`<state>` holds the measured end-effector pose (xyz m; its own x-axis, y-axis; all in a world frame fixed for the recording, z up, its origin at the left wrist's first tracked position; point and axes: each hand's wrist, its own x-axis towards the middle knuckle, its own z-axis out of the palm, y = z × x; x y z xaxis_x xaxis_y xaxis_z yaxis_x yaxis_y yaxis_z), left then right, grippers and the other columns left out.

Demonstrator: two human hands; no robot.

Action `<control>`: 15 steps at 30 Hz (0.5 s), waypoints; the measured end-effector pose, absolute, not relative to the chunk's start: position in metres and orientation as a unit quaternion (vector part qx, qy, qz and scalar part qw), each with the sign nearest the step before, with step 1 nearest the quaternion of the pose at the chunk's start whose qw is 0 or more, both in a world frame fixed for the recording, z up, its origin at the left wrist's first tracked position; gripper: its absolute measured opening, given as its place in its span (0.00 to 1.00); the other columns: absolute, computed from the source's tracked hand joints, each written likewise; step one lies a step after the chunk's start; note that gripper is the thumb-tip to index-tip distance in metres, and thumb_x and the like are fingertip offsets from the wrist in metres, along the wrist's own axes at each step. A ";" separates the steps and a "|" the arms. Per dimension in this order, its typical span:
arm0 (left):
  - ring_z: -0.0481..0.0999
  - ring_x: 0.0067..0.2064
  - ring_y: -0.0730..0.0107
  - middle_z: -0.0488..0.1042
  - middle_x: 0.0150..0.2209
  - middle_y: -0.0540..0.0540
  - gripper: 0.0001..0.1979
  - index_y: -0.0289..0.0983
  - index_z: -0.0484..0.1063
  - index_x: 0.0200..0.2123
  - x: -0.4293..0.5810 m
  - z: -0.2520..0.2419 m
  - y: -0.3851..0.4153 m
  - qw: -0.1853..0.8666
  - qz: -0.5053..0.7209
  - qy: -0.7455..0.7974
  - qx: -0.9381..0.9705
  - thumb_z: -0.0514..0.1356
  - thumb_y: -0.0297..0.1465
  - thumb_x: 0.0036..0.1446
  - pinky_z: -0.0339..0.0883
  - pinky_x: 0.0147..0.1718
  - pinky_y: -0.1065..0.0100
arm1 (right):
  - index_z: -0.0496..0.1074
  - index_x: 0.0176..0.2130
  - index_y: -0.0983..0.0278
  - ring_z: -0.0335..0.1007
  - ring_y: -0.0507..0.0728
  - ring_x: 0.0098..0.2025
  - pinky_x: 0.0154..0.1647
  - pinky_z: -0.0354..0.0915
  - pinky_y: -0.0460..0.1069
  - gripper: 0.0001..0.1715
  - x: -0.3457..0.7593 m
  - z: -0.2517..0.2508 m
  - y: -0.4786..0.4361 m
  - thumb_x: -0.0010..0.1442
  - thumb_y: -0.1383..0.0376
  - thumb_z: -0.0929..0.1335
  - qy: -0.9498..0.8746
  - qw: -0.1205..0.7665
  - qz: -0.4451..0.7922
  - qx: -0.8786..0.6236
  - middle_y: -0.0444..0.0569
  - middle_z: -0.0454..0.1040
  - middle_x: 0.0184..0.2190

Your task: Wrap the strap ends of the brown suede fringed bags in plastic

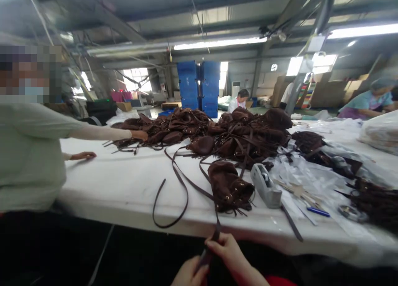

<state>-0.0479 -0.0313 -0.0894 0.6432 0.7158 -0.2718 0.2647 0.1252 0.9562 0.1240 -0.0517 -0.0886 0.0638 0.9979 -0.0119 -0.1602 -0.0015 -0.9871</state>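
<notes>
Below the table's front edge, my right hand (228,248) pinches a dark brown strap (177,163) between thumb and fingers. Lower and to its left, my left hand (190,272) is closed around the same strap, partly cut off by the bottom of the view. The strap runs up to a small dark brown fringed pouch (225,182) with metal eyelets, lying on its side on the table. Another length of strap loops across the white surface left of the pouch.
A pile of brown pouches (230,132) covers the table's far side. A grey tape dispenser (265,186), a blue pen (317,211) and plastic bags (295,169) lie right. At left, a person (34,145) reaches toward the pile; others work farther back.
</notes>
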 end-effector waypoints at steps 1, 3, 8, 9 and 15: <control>0.71 0.26 0.63 0.71 0.25 0.46 0.30 0.39 0.71 0.31 -0.048 -0.087 -0.038 0.636 0.177 0.393 0.640 0.56 0.61 0.46 0.64 0.26 0.63 | 0.79 0.27 0.65 0.70 0.57 0.27 0.34 0.65 0.51 0.22 0.124 -0.083 -0.055 0.45 0.48 0.75 -0.434 0.550 0.527 -0.480 0.49 0.75 0.23; 0.69 0.25 0.67 0.70 0.25 0.48 0.27 0.37 0.69 0.31 -0.048 -0.079 -0.044 0.616 0.172 0.396 0.659 0.56 0.57 0.51 0.63 0.26 0.66 | 0.79 0.27 0.66 0.70 0.56 0.28 0.34 0.66 0.50 0.22 0.126 -0.074 -0.059 0.46 0.49 0.74 -0.431 0.544 0.527 -0.490 0.49 0.76 0.24; 0.71 0.27 0.68 0.72 0.27 0.46 0.21 0.35 0.68 0.32 -0.040 -0.061 -0.038 0.600 0.145 0.358 0.700 0.53 0.49 0.59 0.65 0.27 0.68 | 0.80 0.31 0.66 0.71 0.55 0.31 0.38 0.66 0.51 0.20 0.131 -0.075 -0.062 0.44 0.53 0.76 -0.403 0.545 0.542 -0.497 0.49 0.78 0.28; 0.71 0.27 0.68 0.71 0.27 0.47 0.20 0.35 0.68 0.33 -0.038 -0.059 -0.038 0.607 0.146 0.353 0.697 0.53 0.48 0.59 0.65 0.27 0.68 | 0.80 0.32 0.66 0.71 0.55 0.31 0.39 0.66 0.51 0.20 0.131 -0.076 -0.063 0.44 0.53 0.76 -0.397 0.544 0.548 -0.496 0.48 0.78 0.28; 0.71 0.26 0.70 0.69 0.26 0.49 0.21 0.35 0.67 0.33 -0.034 -0.062 -0.041 0.663 0.164 0.367 0.632 0.58 0.49 0.54 0.67 0.27 0.68 | 0.80 0.31 0.66 0.70 0.55 0.31 0.38 0.65 0.50 0.21 0.132 -0.078 -0.065 0.48 0.51 0.74 -0.399 0.548 0.541 -0.498 0.48 0.78 0.27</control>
<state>-0.0339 -0.0415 -0.0617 0.6773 0.6809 -0.2787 0.2454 0.1480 0.9581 0.1322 -0.0652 -0.0783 0.0959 0.9901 -0.1022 -0.1953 -0.0820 -0.9773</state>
